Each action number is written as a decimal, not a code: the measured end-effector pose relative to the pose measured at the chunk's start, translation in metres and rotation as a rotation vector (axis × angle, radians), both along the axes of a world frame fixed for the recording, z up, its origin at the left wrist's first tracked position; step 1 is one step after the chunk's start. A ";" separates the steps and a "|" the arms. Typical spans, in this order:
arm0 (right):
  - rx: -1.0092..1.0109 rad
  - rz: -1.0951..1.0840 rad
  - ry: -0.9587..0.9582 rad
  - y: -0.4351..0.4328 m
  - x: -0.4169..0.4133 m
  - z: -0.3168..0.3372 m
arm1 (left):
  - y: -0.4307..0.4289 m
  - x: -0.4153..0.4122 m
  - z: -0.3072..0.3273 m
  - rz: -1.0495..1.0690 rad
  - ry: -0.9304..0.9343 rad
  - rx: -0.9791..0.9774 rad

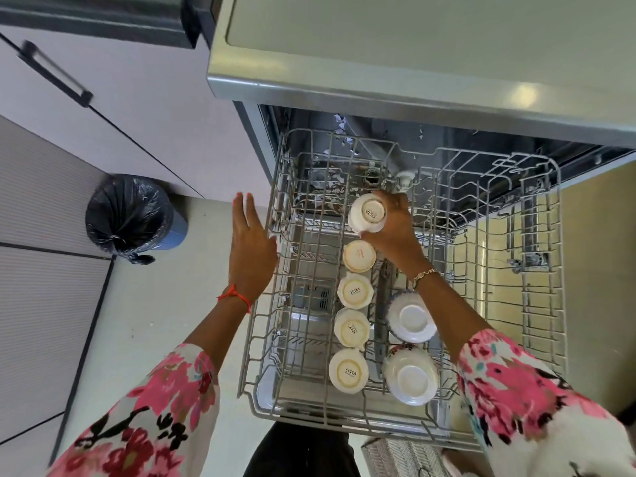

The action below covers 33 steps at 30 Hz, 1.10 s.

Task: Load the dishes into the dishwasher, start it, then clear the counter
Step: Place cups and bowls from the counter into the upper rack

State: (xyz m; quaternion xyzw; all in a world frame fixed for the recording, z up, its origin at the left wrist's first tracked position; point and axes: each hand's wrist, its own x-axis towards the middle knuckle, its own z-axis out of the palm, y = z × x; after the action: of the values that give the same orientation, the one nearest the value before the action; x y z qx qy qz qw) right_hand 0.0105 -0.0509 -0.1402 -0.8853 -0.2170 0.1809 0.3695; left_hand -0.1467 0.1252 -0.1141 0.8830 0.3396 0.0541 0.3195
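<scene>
Sleeves [161, 407] in a pink floral print frame the bottom of the view, reaching over the pulled-out wire rack [265, 339] of an open dishwasher [378, 94]. On the near side of the grip, closest to the person, a row of four cream cups [351, 328] stands upside down in a line leading straight toward the held cup. Just right of that row, under the right forearm, two white bowls [411, 375] sit upside down, one behind the other.

At the far end of the row the right hand [392, 228] grips a fifth cream cup [367, 213], fingers curled round its side and its base tilted up toward the camera. Whether this cup touches the rack cannot be told. A bracelet [424, 273] circles that wrist.

Left of the grip, the left hand [251, 249] hovers flat with straight fingers, holding nothing, beside the rack's left edge. A red thread [237, 297] is tied at its wrist.

Farther left, a waste bin [129, 215] lined with a black bag stands on the floor. Beyond it is a pale cabinet [137, 98] with a dark handle.
</scene>
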 end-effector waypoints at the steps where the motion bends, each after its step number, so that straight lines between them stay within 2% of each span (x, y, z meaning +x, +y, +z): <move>1: -0.028 0.006 -0.010 0.001 0.003 -0.005 | 0.000 -0.003 -0.004 0.014 0.064 -0.102; 3: -0.086 0.026 -0.028 0.004 0.005 -0.015 | 0.000 -0.008 -0.012 -0.042 0.161 -0.202; 5: -0.123 0.045 -0.035 0.008 0.005 -0.024 | 0.002 -0.011 -0.024 -0.070 0.189 -0.197; 14: -0.173 0.016 -0.080 0.022 0.002 -0.030 | 0.002 -0.012 -0.032 -0.057 0.168 -0.251; 25: -0.340 -0.052 -0.007 0.021 -0.001 -0.046 | 0.001 -0.012 -0.036 -0.051 0.167 -0.262; 33: -0.356 -0.092 0.052 0.024 0.000 -0.046 | 0.001 -0.011 -0.036 -0.043 0.154 -0.267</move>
State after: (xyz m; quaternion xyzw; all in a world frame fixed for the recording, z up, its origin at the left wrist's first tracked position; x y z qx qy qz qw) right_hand 0.0100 -0.0265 -0.1865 -0.9406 -0.1313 0.2222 0.2204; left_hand -0.1582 0.1264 -0.1502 0.8413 0.3482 -0.0661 0.4082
